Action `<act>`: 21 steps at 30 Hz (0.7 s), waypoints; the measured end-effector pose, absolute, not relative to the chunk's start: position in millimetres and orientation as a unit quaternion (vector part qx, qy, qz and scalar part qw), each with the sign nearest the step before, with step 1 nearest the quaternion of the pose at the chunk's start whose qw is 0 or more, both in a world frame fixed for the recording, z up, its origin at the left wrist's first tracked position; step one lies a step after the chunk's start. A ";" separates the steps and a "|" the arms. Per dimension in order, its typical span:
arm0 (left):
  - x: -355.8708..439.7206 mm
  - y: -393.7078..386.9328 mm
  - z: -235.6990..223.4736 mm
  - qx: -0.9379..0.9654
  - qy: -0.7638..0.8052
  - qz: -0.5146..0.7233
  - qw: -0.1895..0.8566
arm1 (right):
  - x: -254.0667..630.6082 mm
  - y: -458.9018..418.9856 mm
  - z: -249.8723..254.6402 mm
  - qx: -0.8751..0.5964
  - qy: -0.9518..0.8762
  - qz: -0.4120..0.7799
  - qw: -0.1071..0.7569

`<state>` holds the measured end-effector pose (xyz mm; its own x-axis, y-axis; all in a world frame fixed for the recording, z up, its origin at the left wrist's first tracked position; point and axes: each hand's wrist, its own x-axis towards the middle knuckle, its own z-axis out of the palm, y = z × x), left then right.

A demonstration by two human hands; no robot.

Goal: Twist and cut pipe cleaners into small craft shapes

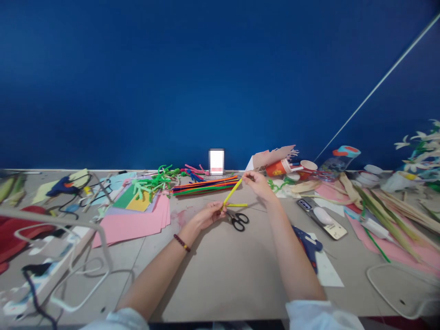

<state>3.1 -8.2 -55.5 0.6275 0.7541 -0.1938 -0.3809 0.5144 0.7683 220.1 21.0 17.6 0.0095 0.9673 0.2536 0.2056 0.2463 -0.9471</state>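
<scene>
A yellow pipe cleaner point(233, 192) stretches between my two hands, bent so that a short end points right from the lower hand. My left hand point(210, 214) pinches it at the bend, and my right hand point(257, 184) has its upper end between thumb and fingertips. Just below the bend lie black-handled scissors point(238, 222) on the table, their blades partly hidden by my left hand. Behind my hands rests a bundle of coloured pipe cleaners point(206, 187) in purple, orange, red and green.
Pink paper sheets point(132, 225) and green pipe-cleaner shapes point(151, 185) lie left. A power strip point(51, 270) with cables stands at the near left. To the right are a phone point(321, 217), a blue glue gun point(308, 245), red paper cups point(277, 168) and dried leaves point(388, 215).
</scene>
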 end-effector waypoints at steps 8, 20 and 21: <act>3.4 -9.3 -50.8 0.353 0.276 0.342 0.826 | 222.7 22.9 17.0 -0.499 -0.593 0.368 0.514; 4.7 -8.5 -50.2 0.348 0.299 0.347 0.818 | 224.3 20.2 19.7 -0.510 -0.601 0.348 0.507; 4.8 -8.6 -50.1 0.349 0.299 0.349 0.817 | 224.3 20.4 19.8 -0.511 -0.598 0.351 0.509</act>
